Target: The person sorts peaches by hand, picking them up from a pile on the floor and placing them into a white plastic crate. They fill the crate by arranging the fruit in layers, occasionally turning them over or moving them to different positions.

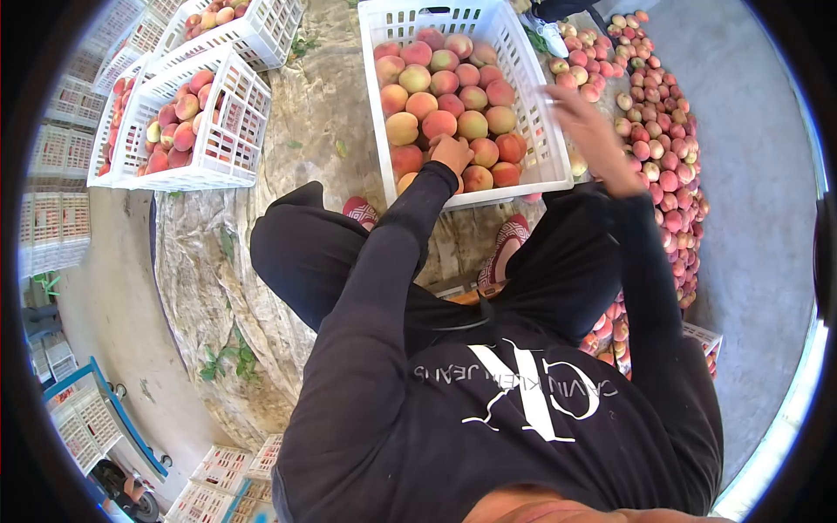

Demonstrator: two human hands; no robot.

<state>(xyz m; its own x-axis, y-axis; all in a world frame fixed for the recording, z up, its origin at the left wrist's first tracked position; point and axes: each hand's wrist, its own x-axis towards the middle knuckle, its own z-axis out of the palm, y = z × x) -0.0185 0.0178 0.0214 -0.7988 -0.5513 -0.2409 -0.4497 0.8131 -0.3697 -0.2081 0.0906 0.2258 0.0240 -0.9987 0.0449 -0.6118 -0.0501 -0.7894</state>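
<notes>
A white plastic crate (558, 166) stands in front of my legs, with a layer of red and yellow peaches (445, 82) inside. My left hand (452, 153) reaches into its near side, fingers curled down over a peach that is mostly hidden under them. Over the crate's right wall is my right hand (586, 131), smeared by motion; its fingers look stretched out and no fruit shows in them. Close by on the right, a long heap of loose peaches (667, 174) lies on the floor.
More white crates of peaches (244, 113) stand at upper left on a wrinkled ground sheet (305, 131). Stacked crates (57, 231) line the far left. A blue-framed cart (131, 418) is at lower left. Another person's shoe (549, 37) shows beyond the crate. Leaves (231, 357) litter the sheet.
</notes>
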